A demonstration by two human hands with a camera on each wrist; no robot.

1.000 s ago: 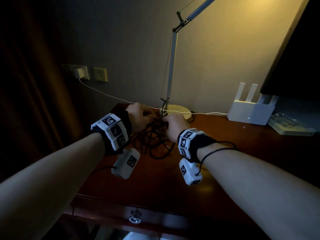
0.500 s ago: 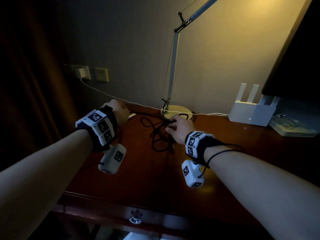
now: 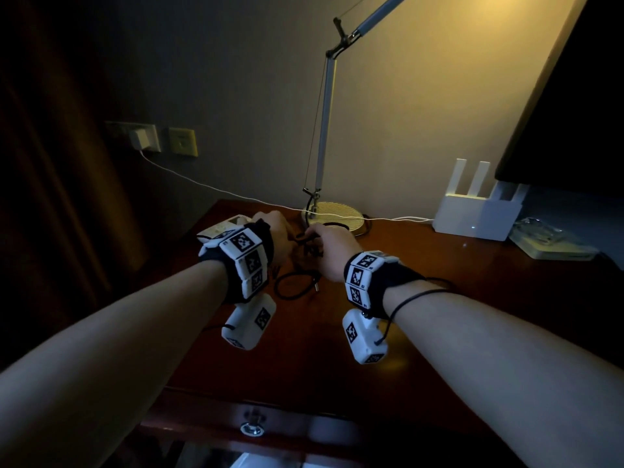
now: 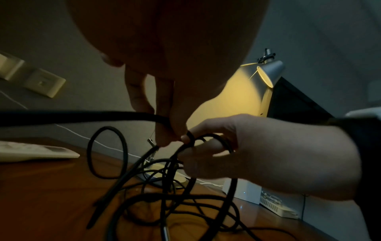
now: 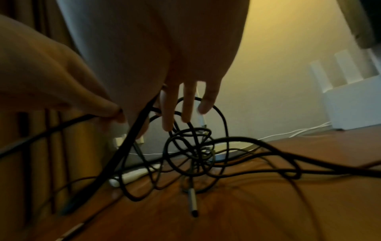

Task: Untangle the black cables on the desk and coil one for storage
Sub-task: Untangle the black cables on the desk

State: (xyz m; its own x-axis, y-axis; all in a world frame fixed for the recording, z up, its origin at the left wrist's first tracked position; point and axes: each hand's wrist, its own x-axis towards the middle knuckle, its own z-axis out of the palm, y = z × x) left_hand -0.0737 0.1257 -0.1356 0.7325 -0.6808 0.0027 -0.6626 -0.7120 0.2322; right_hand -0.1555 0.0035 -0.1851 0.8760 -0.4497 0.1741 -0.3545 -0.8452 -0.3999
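Several black cables (image 3: 297, 285) lie tangled on the brown desk (image 3: 439, 298), just in front of the lamp base. My left hand (image 3: 275, 236) pinches one black cable strand (image 4: 86, 115) between thumb and fingertips. That strand runs off taut to the left. My right hand (image 3: 329, 243) sits right beside it, its fingers (image 5: 186, 106) curled through loops of the cable (image 5: 206, 104) and lifting them above the tangle (image 5: 191, 154). A metal plug (image 5: 192, 202) hangs down from the tangle towards the desk.
The lamp base (image 3: 337, 216) stands just behind the hands, with a white cable (image 3: 202, 182) running from the wall charger (image 3: 141, 140). A white remote (image 3: 221, 228) lies left of the hands and a white router (image 3: 476, 214) at back right. The drawer knob (image 3: 251, 428) marks the front edge.
Half a second ago my left hand was out to the left with a strand pulled straight. It has come back beside my right hand, which stayed at the tangle.
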